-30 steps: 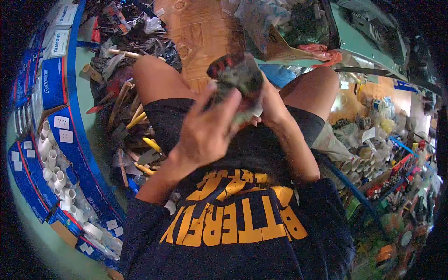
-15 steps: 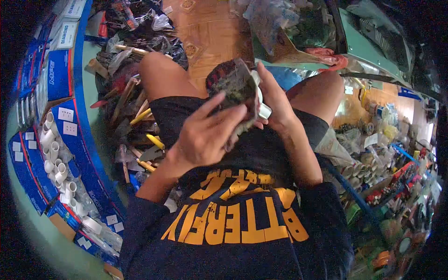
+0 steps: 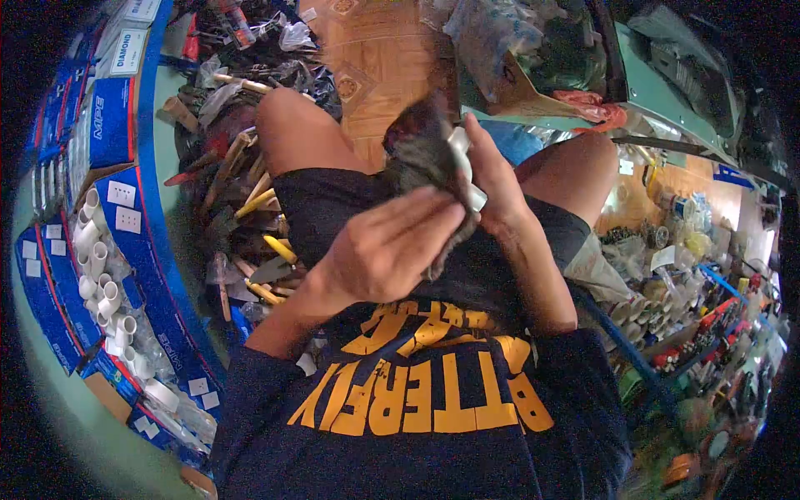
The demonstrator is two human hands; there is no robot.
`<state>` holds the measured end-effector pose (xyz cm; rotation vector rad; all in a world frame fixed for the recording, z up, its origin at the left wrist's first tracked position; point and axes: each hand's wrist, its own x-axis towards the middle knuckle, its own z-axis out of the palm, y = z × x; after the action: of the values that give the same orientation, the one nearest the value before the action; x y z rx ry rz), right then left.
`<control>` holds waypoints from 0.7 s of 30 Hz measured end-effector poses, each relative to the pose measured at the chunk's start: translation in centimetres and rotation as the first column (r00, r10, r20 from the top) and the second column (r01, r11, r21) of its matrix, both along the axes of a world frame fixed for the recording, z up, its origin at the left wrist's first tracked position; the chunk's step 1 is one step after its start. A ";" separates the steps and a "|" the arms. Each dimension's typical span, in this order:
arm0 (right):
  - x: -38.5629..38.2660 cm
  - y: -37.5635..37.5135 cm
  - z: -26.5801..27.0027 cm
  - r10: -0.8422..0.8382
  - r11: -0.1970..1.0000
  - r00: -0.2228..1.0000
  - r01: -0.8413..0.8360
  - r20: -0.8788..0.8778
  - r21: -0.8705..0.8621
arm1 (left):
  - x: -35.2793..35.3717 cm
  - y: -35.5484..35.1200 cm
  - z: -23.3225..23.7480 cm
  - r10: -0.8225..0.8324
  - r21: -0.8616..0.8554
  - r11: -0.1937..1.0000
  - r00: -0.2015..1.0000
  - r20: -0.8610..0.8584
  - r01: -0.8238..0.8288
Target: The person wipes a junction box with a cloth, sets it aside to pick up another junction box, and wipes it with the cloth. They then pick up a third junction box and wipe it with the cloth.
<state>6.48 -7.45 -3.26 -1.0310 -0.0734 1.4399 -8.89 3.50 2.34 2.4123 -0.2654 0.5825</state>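
My right hand [image 3: 493,179] is wrapped round a white plastic pipe fitting [image 3: 460,150], with the thumb up along its side. A short round stub of the fitting shows near my palm; its other side is covered. My left hand [image 3: 396,246] presses a dark, dirty cloth [image 3: 421,146] against the fitting from the left, fingers together and blurred by motion. The upper end of the cloth flops loose above my fingers. Both hands are over my lap, in front of the dark shirt [image 3: 417,454] with yellow letters.
At the left, a blue box [image 3: 158,275] stands beside several white pipe fittings [image 3: 108,300]. Wooden-handled tools [image 3: 258,196] lie by my left knee. A cardboard piece [image 3: 525,92] and a red plastic bag [image 3: 592,108] are ahead on the right. Bagged parts [image 3: 642,292] crowd the right side.
My left hand has slid right and slightly down along the fitting, carrying the cloth with it. The right hand keeps its hold almost in place.
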 end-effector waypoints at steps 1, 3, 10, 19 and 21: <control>-0.6 0.4 -1.0 -0.136 0.981 0.987 0.146 0.085 -0.125 | -0.1 0.5 -0.1 0.010 0.006 1.000 1.000 -0.001 -0.010; -0.1 0.6 3.2 -0.021 0.996 0.999 0.017 -0.048 -0.086 | -0.1 1.7 -0.5 0.049 0.009 0.999 0.999 -0.022 -0.049; -0.7 0.6 -1.0 -0.165 0.986 0.986 0.165 -0.034 -0.001 | 0.0 0.7 -0.1 0.029 0.035 0.999 0.999 0.023 -0.030; 0.4 0.3 1.2 -0.047 0.976 0.935 0.118 -0.352 0.184 | -1.9 1.2 -0.3 0.019 0.118 0.993 0.996 0.086 -0.029; 0.6 0.1 1.1 -0.066 0.979 0.915 0.137 -0.398 0.152 | -1.9 1.6 -0.1 0.125 -0.015 0.992 0.992 -0.006 -0.125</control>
<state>7.05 -7.36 -2.12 -0.5789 0.1396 1.4893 -10.79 5.15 2.26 2.4275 -0.1073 0.6319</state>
